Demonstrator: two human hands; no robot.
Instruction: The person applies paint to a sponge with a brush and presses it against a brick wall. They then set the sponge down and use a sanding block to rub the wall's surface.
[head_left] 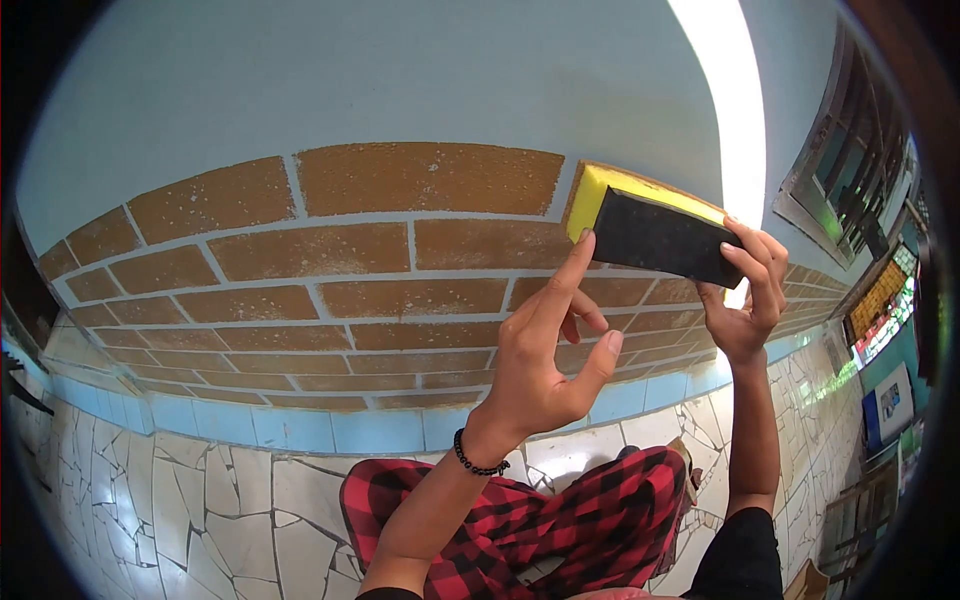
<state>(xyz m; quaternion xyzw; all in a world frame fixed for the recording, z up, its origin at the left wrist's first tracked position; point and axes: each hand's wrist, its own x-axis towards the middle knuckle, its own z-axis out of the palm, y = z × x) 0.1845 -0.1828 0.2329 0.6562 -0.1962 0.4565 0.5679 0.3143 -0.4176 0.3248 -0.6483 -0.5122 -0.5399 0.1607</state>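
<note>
A yellow sponge block (pixel 592 192) with a flat black backing (pixel 660 238) is held up against the wall at the right end of the top brick row. Brown colour shows along its upper edge, on the side facing the wall. My right hand (pixel 752 290) grips its right end, fingers over the black backing. My left hand (pixel 545 355) is below its left end, index finger stretched up to the lower left corner and thumb apart. Brown painted bricks (pixel 430 178) with pale gaps run along the wall; the part behind the sponge is hidden.
Plain grey-blue wall (pixel 400 70) lies above the bricks, crossed by a bright strip of sunlight (pixel 735 90). Light blue tiles (pixel 375 432) line the wall's base above a broken-tile floor (pixel 220 500). A louvred window (pixel 840 140) is at the right.
</note>
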